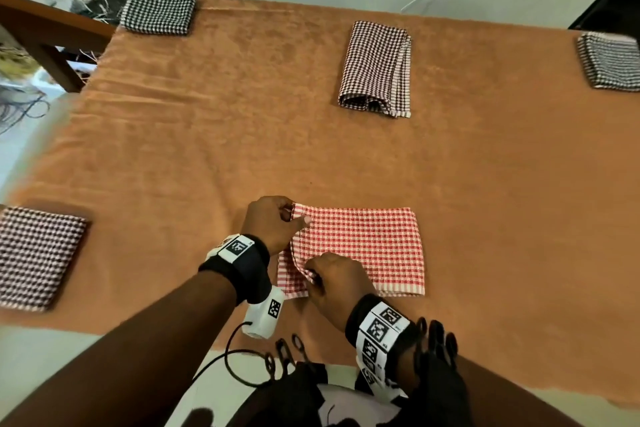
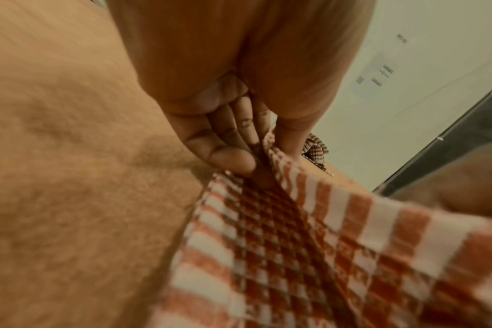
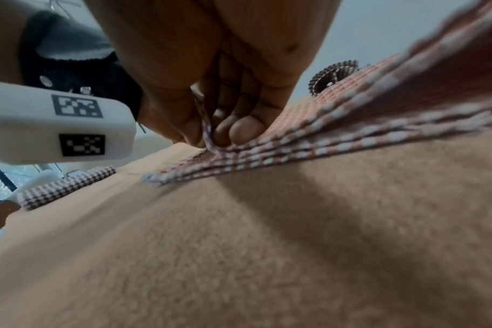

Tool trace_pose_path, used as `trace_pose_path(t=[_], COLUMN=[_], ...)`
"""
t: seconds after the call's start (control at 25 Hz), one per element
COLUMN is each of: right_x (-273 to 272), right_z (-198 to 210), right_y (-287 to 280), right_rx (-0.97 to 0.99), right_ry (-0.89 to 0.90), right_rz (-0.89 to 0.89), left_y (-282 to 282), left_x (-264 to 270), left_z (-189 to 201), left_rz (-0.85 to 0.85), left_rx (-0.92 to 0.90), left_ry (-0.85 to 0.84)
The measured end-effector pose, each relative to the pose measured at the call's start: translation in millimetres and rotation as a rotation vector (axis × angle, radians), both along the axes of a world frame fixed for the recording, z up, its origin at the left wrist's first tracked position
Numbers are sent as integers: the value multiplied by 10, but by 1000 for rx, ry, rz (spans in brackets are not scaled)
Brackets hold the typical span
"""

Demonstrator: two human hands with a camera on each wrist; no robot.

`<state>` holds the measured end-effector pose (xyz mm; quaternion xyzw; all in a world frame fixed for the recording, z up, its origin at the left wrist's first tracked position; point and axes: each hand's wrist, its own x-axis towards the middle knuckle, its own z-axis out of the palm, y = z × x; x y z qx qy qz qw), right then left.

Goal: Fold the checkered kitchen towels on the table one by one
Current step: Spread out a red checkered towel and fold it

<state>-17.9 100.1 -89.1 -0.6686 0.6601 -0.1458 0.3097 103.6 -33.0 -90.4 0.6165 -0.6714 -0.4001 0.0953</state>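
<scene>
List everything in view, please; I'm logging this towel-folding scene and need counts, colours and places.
Red towel: one, red and white checks, partly folded, near middle of the table, in front of the person.
Dark towels: four, dark brown or black and white checks, folded; far left corner, far middle, far right edge, near left edge.
Table cover: one, orange-brown, spread over the table.
Wooden frame: brown, far left, beside the table.
Cable: one, black, at the near table edge.
Wrist bands: two, black with white coded tags, one on each wrist.
Left hand: pinches the red towel's far left corner.
Right hand: pinches the red towel's left edge, nearer the person.
</scene>
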Motion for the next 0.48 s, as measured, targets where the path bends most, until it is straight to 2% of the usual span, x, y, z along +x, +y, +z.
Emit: trace_pose_path(t=[0.16, 0.32, 0.48], right_x=[107, 149, 176], right_z=[-9, -16, 33], right_y=[-34, -6, 38], right_rx=[10, -21, 7], right_ry=[50, 21, 2], right_rz=[53, 79, 138], left_y=[-49, -26, -17], left_x=[62, 108, 170], left_z=[9, -10, -16], left_rz=[-108, -119, -119], left_rx=[-125, -153, -195], left_ry=[-77, -69, -141])
